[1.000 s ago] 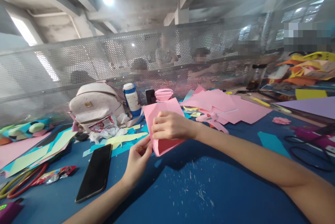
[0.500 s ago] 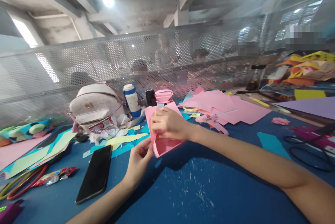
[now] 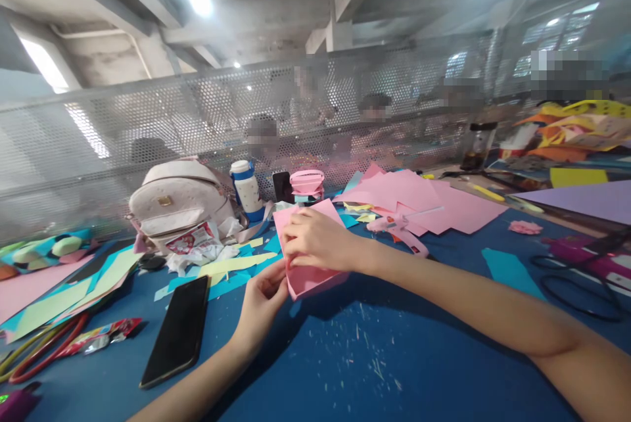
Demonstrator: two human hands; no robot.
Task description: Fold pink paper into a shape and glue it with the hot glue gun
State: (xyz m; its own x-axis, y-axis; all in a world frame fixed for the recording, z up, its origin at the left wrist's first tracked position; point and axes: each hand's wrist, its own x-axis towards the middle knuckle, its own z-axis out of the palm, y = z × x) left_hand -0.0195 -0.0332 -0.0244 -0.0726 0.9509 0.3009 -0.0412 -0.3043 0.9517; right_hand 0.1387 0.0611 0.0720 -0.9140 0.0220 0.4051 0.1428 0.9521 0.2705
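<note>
A folded pink paper box [image 3: 315, 281] is held up just above the blue table, its inside facing me. My left hand [image 3: 266, 294] pinches its lower left edge between thumb and fingers. Across the upper left of the box lies my right hand [image 3: 315, 238], fingers curled over the left wall and pressing on it; the fingertips are partly hidden. Behind it to the right rests a pink hot glue gun [image 3: 401, 228] on the table. Yellow and blue paper strips [image 3: 239, 265] lie to the left of my hands.
A black phone [image 3: 177, 330] lies at the left front. A pale backpack [image 3: 180, 202] and a white-and-blue bottle [image 3: 246, 192] stand behind. Pink sheets [image 3: 458, 208] are piled at the back right, before a perforated metal screen [image 3: 221, 106]. Cables [image 3: 576, 290] loop at the right.
My right hand has come down slightly and now lies flatter over the box's left wall. The left hand keeps its hold. The view has shifted a little.
</note>
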